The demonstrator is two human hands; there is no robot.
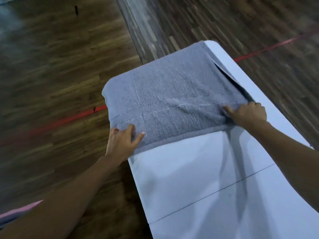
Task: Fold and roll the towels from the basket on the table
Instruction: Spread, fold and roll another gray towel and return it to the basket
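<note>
- Towel (172, 87): grey terry, folded in layers, with stitched lines across its near part. It lay flat on the far end of the white worktop (189, 169), its left side drooping over the edge.
- Left hand (123, 142) pinched the near-left corner, thumb on top.
- Right hand (246, 114) gripped the near-right fold, fingertips curled out of sight.
- Wooden floor (51, 66) was motion-blurred.

Grey towel (172, 94) folded flat across the white table's (189, 169) end; left edge overhanging.
</note>
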